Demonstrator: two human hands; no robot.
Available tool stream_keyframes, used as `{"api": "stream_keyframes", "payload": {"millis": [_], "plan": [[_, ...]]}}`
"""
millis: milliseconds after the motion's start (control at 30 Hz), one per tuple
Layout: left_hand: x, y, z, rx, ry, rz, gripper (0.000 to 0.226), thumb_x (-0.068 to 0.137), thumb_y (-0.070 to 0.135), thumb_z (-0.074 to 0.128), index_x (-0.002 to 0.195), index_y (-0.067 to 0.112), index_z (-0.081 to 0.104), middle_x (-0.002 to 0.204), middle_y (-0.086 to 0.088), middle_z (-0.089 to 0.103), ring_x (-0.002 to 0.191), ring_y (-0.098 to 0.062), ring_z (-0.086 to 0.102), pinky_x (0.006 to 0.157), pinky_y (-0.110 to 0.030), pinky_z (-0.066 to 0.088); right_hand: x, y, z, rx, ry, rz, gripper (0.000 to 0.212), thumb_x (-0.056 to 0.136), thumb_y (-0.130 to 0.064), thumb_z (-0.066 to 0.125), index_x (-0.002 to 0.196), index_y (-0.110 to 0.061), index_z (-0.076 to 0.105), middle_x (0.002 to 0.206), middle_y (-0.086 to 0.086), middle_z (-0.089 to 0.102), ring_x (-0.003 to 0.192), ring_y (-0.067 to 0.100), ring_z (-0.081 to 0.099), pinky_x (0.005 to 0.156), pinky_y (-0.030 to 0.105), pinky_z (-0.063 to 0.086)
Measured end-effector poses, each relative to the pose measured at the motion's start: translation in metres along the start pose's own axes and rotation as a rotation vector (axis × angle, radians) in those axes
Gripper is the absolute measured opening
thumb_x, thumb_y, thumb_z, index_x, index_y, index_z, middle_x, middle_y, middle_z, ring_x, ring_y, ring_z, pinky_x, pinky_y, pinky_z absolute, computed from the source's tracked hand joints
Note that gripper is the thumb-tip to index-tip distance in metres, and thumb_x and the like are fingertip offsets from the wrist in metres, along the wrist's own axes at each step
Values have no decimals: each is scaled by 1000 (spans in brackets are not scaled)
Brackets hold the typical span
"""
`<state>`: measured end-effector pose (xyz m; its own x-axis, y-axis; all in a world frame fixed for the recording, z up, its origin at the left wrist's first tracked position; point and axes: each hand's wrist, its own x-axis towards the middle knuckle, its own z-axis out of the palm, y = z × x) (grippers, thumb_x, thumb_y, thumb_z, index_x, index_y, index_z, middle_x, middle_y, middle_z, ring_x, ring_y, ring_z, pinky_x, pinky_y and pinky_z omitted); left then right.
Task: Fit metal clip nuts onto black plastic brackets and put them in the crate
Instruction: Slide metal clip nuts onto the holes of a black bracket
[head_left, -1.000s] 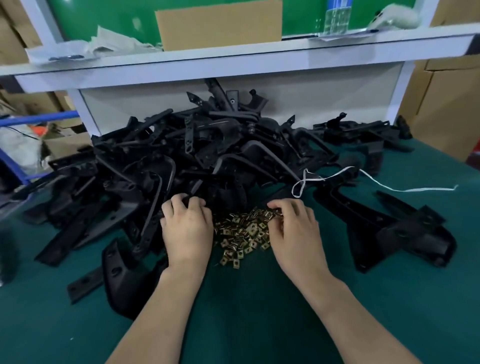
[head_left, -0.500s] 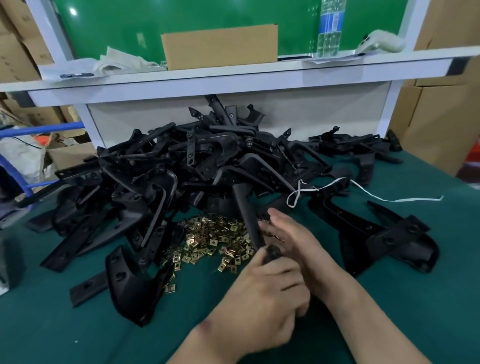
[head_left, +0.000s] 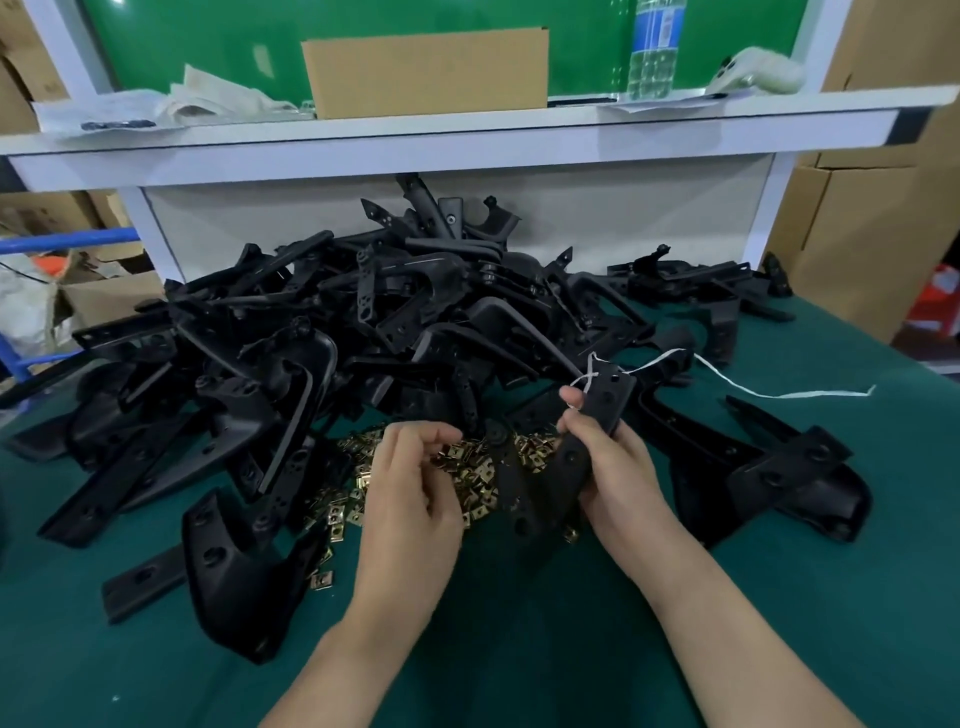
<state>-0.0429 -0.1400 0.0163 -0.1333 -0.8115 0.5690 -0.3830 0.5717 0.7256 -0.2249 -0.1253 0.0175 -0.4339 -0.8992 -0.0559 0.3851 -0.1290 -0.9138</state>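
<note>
The task is judged early: a large heap of brackets (head_left: 363, 332) lies at frame centre, apparently unfitted, and no crate is visible. One black bracket (head_left: 563, 470) is gripped by the right hand (head_left: 623, 467), right of centre, over the clip nuts (head_left: 475, 475). Its long axis runs from lower left to upper right, with the drilled end uppermost. The left hand (head_left: 410, 499) is curled above the clip nuts; whether one is pinched cannot be told.

Left grip (head_left: 410, 488), right grip (head_left: 618, 467), forearms (head_left: 363, 639) bare
</note>
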Motion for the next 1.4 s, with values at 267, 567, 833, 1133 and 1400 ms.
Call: {"api": "stream_keyframes", "payload": {"millis": [267,567,833,1133,1400], "plan": [[-3,5,3,313,-245,344,52,86,16,60,134,31,51,145,12,40,131,-12,38,101,-22,39,-8,-6,2,51,-15,26,17,96,-29,65,111,-30,74,82,-8,68,70,7,65,65,25,54],[4,19,-1,-332,25,-330,42,103,43,43,77,11,55,59,2,52,52,-7,47,48,-14,37,-22,-24,13,182,-165,15,56,99,-60,41,112,-8,60,80,1,62,59,13,52,50,26,44],[7,13,2,-426,-16,-457,44,104,37,42,84,2,58,62,-4,56,55,-14,54,50,-17,44,-23,-25,15,175,-109,38,40,102,-48,47,109,-11,60,79,0,66,58,13,57,48,26,46],[11,19,-19,-287,135,-149,40,94,65,47,73,31,46,60,4,51,50,-7,49,46,-16,38,-36,-6,14,-547,-6,-597,35,101,-42,47,135,-49,52,128,-23,56,124,4,53,98,19,45],[8,6,-13,485,-69,424,44,87,17,63,128,30,53,125,4,56,104,-18,62,55,-36,57,-42,-24,19,141,-426,104,65,90,-69,46,141,-28,47,130,10,68,120,25,66,87,35,59]]}}
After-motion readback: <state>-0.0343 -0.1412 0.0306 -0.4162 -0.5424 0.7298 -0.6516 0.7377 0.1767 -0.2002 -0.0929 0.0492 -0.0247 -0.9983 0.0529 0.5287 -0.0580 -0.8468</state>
